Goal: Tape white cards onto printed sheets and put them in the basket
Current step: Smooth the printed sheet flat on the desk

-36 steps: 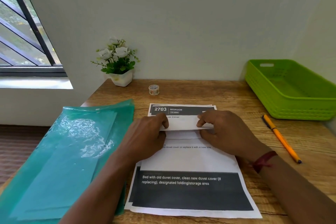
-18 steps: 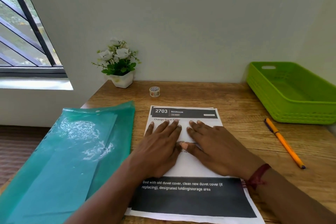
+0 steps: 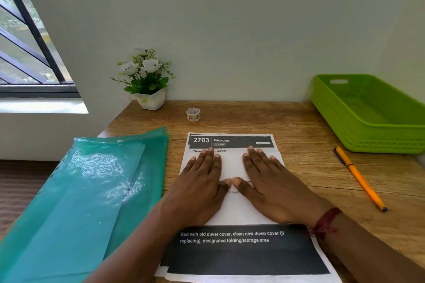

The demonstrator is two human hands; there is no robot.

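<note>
A printed sheet (image 3: 232, 141) headed "2703 BEDROOM" lies on the wooden table in front of me, on top of at least one more sheet. A white card (image 3: 231, 163) lies flat on its upper half, mostly hidden under my palms. My left hand (image 3: 200, 188) and my right hand (image 3: 269, 188) both press flat on the card, fingers spread, thumbs nearly touching. A small roll of tape (image 3: 193, 114) stands beyond the sheet near the wall. The green basket (image 3: 345, 126) sits at the back right, with nothing visible inside.
A teal plastic folder (image 3: 87, 195) covers the table's left side and overhangs its edge. A white pot of flowers (image 3: 147, 80) stands at the back left by the wall. An orange pen (image 3: 358, 177) lies to the right of the sheet, in front of the basket.
A second ago my fingers pinched the card by its ends. Both hands then laid it down flat, and since then they have slid apart sideways across it.
</note>
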